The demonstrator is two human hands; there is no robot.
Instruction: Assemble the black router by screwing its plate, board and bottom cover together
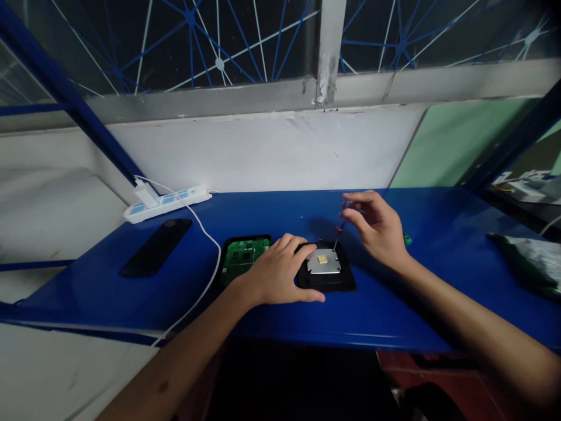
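Note:
A black plastic cover (pixel 349 277) lies flat on the blue table, with a silver metal plate (pixel 313 264) set in it. A small pale yellow pad (pixel 322 259) sits in the middle of the plate. My left hand (pixel 280 272) grips the cover's left side, fingers over the far part and thumb along the near edge. My right hand (pixel 374 228) pinches the purplish, see-through handle of a screwdriver (pixel 339 227). The screwdriver stands nearly upright, its tip at the plate's far right corner. Partly behind my left hand is a green circuit board (pixel 239 257) in a black shell.
A black phone (pixel 156 248) lies on the left of the blue table (pixel 280 324). Behind it is a white power strip (pixel 170 203); a white cable (pixel 205 228) runs down past the circuit board. A small green object (pixel 408 240) shows beyond my right wrist. A silvery bag (pixel 532 263) lies far right.

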